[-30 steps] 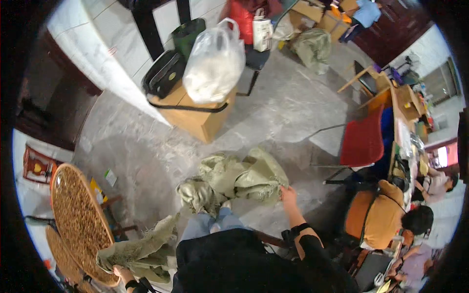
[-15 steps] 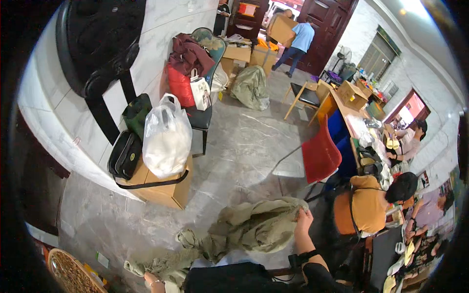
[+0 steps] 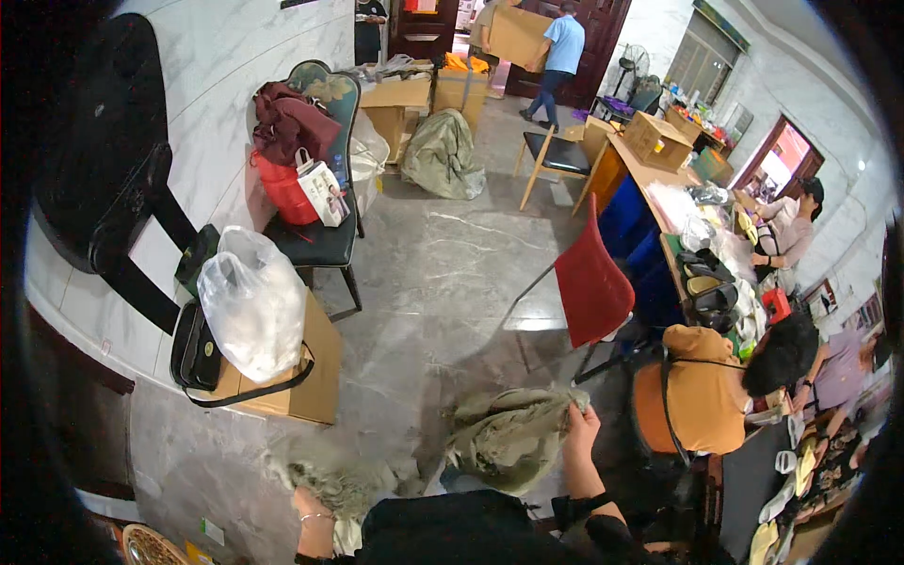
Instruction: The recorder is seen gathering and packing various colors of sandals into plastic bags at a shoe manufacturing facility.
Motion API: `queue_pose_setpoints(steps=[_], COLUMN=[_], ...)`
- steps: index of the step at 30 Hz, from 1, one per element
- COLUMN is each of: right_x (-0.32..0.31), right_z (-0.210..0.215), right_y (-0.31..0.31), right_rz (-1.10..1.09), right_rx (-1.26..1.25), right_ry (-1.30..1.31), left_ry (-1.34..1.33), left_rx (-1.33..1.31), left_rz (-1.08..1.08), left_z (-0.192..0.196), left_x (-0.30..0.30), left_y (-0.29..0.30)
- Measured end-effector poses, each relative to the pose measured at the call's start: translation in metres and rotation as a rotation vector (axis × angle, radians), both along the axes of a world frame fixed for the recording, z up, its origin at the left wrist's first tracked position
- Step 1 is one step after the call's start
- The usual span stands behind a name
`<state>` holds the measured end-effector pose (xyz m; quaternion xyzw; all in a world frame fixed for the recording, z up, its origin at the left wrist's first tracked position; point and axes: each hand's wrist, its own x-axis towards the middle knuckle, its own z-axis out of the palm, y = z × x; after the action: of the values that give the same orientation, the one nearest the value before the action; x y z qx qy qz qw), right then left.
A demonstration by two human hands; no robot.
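A crumpled olive-green sack cloth [image 3: 508, 438] hangs low in front of my body, just above the grey floor. Its upper right edge is pinched in my right hand [image 3: 582, 426], the fingers closed on it. At the lower left my left hand [image 3: 311, 506], with a bracelet at the wrist, grips another bunched part, which is blurred by motion. My dark clothing hides the cloth's middle and lower edge, so I cannot tell how the two parts join.
On the left, a cardboard box [image 3: 320, 367] carries a white plastic bag [image 3: 250, 306] and a black bag [image 3: 195, 348]. A red chair [image 3: 593, 278] and a seated person in orange [image 3: 702, 391] are close on the right. Farther off, two people carry a large carton [image 3: 518, 38].
My left hand has risen and moved slightly right, spreading its part of the cloth. The right-hand part hangs more gathered. My view has shifted, and the people with the carton have moved.
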<state>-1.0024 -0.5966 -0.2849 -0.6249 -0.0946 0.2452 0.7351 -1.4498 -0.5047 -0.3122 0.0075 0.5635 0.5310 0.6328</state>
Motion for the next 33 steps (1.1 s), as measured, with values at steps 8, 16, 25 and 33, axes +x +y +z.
queue_pose_setpoints(steps=[8,16,25,33], right_x=[0.044,0.061,0.110,0.129], right_z=[-0.014,-0.016,-0.040,0.032], right_y=[0.056,0.098,0.144,0.337], right_rz=[0.106,0.358,0.186,0.098], right_rx=[-0.049,0.001,-0.124,0.025], right_ry=[-0.112,0.047,-0.039,-0.141], left_ry=[0.035,-0.061,0.059,-0.206], left_rx=[0.056,0.052,-0.041,0.075], left_rz=[0.087,0.256,0.072,0.131], left_z=[0.016,0.000,-0.023,0.057], left_x=[0.073,0.094,0.163,0.199], left_y=[0.002,0.058,0.195,0.288])
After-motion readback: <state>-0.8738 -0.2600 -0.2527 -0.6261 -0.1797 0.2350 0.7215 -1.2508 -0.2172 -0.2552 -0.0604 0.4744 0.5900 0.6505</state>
